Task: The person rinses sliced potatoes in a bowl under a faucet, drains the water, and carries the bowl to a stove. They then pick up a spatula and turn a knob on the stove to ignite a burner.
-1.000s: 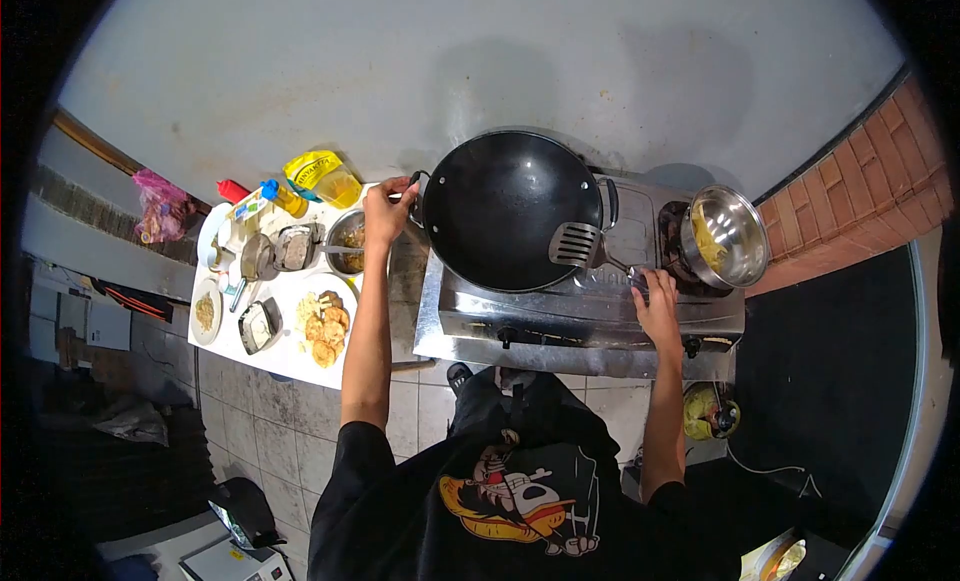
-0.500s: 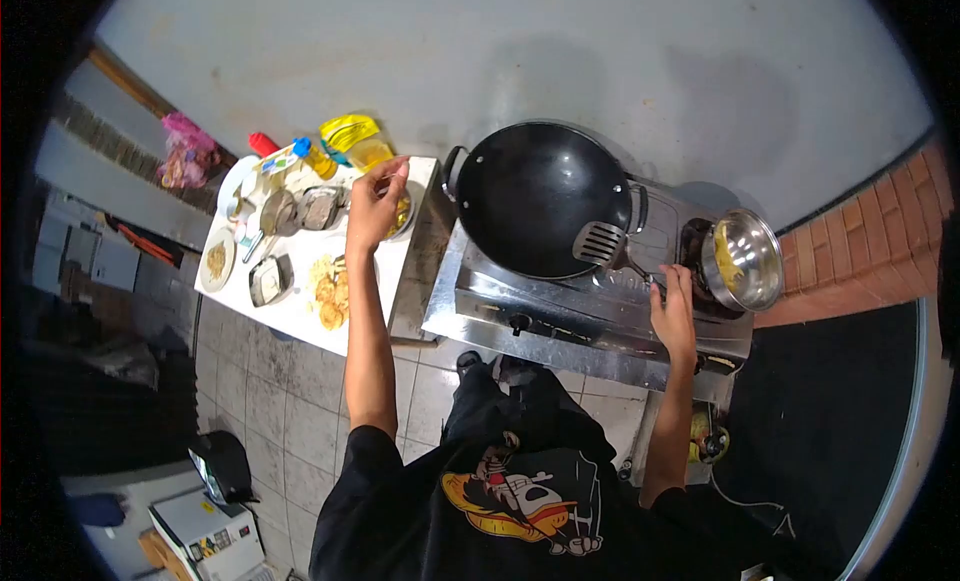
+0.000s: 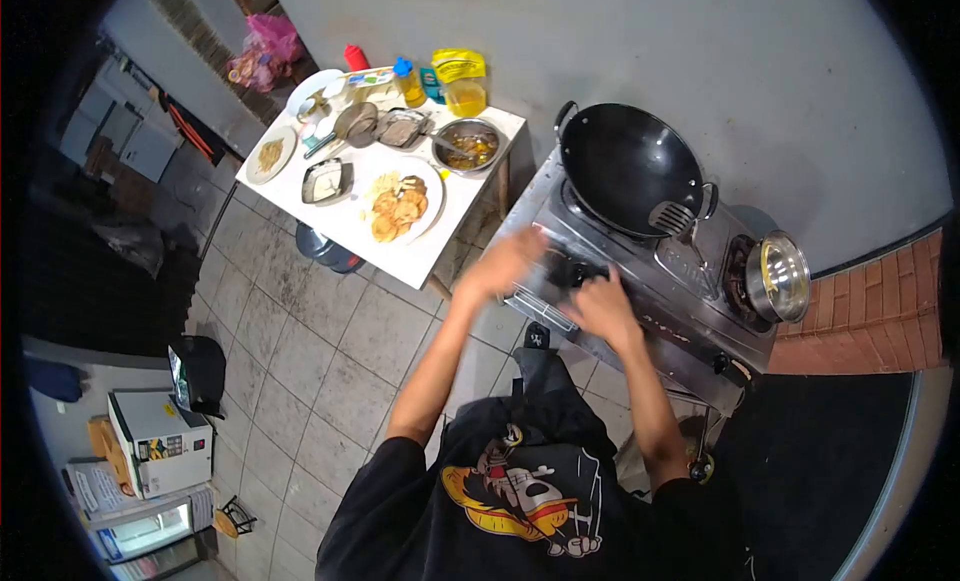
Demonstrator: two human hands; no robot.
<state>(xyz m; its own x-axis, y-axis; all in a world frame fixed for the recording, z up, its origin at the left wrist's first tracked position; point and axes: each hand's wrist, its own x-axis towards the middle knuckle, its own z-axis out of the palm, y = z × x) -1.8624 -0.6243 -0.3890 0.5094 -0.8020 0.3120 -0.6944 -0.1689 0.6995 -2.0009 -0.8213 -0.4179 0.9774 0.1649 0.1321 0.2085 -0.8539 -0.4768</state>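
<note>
My left hand [image 3: 505, 264] is smeared by motion at the front left of the steel gas stove [image 3: 655, 326], so its fingers do not read clearly. Close beside the black stove knob [image 3: 583, 274] is my right hand [image 3: 605, 309], its fingers apart and nothing visible in them. Behind both hands, a black two-handled wok [image 3: 625, 161] sits on the left burner. A slotted spatula [image 3: 671, 219] leans at the wok's right rim, its handle lying toward the stove top. On the right burner stands a tilted steel bowl [image 3: 785, 276] with yellow residue inside.
To the left, a white table [image 3: 400, 266] carries a plate of fried food [image 3: 398, 216], a steel bowl of sauce [image 3: 467, 144], small dishes, an oil bottle [image 3: 408, 83] and a yellow pouch [image 3: 462, 81]. A brick ledge [image 3: 880, 321] borders the stove's right side.
My left hand has come down from above the table to the stove front. My right hand has left the area by the spatula handle and moved left to the knob. The view has turned.
</note>
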